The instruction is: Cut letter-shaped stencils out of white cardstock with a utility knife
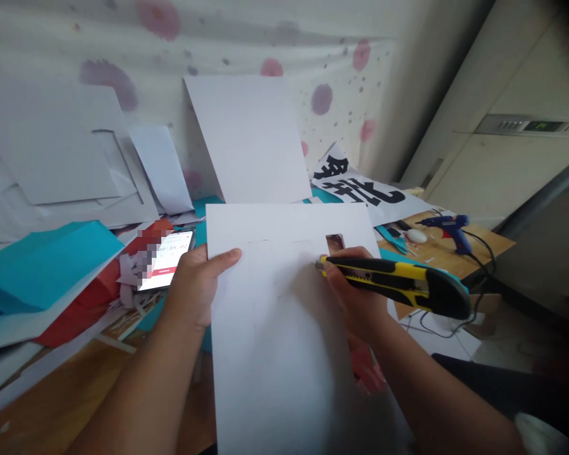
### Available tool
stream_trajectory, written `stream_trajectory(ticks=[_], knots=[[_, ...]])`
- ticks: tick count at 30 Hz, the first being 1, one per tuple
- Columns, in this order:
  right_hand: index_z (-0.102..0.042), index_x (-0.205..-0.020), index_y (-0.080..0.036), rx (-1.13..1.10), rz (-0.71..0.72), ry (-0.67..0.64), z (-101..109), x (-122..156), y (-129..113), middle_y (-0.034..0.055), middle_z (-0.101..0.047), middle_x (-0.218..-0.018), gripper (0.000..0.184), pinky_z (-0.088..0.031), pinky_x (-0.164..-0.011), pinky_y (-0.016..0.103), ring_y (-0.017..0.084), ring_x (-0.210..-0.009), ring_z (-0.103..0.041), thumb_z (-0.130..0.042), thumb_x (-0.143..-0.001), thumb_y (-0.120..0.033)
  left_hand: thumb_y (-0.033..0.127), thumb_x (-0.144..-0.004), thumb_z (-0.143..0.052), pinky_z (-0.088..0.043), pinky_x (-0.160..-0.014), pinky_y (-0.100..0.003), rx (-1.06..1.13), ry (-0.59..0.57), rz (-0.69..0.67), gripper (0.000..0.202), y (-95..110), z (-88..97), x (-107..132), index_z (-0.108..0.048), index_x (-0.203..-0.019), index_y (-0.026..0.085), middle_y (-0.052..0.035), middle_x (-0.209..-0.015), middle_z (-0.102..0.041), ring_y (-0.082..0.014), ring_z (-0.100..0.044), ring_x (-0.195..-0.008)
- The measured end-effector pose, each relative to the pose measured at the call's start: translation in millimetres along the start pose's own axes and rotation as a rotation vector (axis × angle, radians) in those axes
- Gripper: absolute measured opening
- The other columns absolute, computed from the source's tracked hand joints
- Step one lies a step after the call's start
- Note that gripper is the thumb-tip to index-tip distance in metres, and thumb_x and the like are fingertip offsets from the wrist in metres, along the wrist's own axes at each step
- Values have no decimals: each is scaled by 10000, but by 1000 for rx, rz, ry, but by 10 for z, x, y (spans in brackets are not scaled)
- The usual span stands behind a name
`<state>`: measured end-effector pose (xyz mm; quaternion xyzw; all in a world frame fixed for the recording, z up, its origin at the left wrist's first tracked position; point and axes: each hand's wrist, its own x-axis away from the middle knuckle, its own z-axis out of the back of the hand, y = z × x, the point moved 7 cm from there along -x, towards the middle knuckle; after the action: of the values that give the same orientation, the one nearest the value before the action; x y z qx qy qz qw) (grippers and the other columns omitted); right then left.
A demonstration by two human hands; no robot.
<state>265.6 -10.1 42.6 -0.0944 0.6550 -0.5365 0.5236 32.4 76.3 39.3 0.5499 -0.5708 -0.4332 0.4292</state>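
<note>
A sheet of white foam board or card (275,328) stands tilted up before me. My left hand (199,278) grips its left edge, thumb on the front face and the other fingers hidden behind. In my right hand (355,284) is a yellow and black utility knife (398,284), its metal tip pointing left close to the board's face; whether the tip touches I cannot tell. Just above that hand, a small rectangular opening (334,241) is cut through the board near its right edge. Faint short lines mark the face to the left of the opening.
A lit phone (168,260) lies left of the board, near folded blue card (52,265) and red card (95,297). White panels (251,139) lean at the back. A blue glue gun (448,227) with a cord lies right, beside a sheet with black characters (360,189).
</note>
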Motion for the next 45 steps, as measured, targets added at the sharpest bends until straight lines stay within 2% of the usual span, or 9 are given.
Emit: stream_trajectory(ticks=[5,14,18,25,29,31,37,41,45], knots=[[-577,-816,-253,2,34,-37,21,44,44,-21,-634,-761,83,-532,-658,276,133,-691,-625,-631,-787,-197,276,-555,-830,-578,-684,-398,-11,-10,-24,398,5,6,-1,-749,-923,150,-88,-841,-757,-313,-709,-761],[-593,-817,-251,22,17,-18,57,110,128,-1,-664,-783,77,-546,-709,321,163,-739,-653,-651,-784,-212,274,-577,-827,-562,-613,-336,-8,-23,-33,373,-9,10,-7,-748,-922,153,-84,-848,-759,-288,-710,-734],[-589,-821,-248,-16,-12,-19,55,148,170,-8,-667,-777,85,-556,-671,295,151,-706,-657,-661,-787,-219,280,-584,-829,-563,-642,-342,-26,-38,-36,417,-30,20,-35,-739,-970,153,-93,-914,-757,-288,-710,-771],[-609,-852,-231,-44,-41,-47,61,231,268,11,-689,-811,105,-546,-655,295,170,-734,-674,-684,-785,-259,292,-580,-837,-568,-670,-379,14,-84,16,446,-80,18,-53,-719,-982,139,-94,-850,-756,-291,-713,-734],[-615,-828,-233,-94,36,148,282,171,250,2,-638,-761,104,-531,-654,313,157,-682,-628,-694,-775,-277,295,-588,-837,-568,-665,-360,-5,-42,4,444,-41,75,-55,-719,-989,144,-92,-880,-758,-282,-717,-747],[-609,-847,-236,-141,61,159,376,46,230,6,-629,-771,114,-526,-609,309,148,-647,-611,-683,-783,-294,293,-573,-846,-566,-644,-339,-17,-20,6,445,-28,101,-66,-722,-972,139,-94,-894,-759,-280,-717,-751],[-684,-781,-201,-310,-38,-432,193,-381,235,-19,-654,-641,178,-493,-483,227,104,-531,-585,-801,-659,-256,297,-550,-853,-565,-590,-311,-11,-44,12,454,-69,107,-155,-724,-945,116,-98,-843,-759,-266,-713,-692],[-697,-766,-180,-355,-161,-587,95,-404,322,-24,-656,-597,166,-476,-458,191,81,-497,-570,-805,-644,-214,276,-527,-860,-567,-549,-320,6,-48,52,472,-135,128,-205,-719,-949,118,-107,-853,-759,-271,-711,-670],[-697,-773,-165,-326,-165,-680,-9,-344,370,-7,-664,-613,180,-497,-478,200,95,-523,-594,-805,-660,-255,272,-528,-860,-578,-558,-332,10,-34,68,482,-147,135,-204,-720,-965,125,-116,-881,-760,-283,-717,-697]])
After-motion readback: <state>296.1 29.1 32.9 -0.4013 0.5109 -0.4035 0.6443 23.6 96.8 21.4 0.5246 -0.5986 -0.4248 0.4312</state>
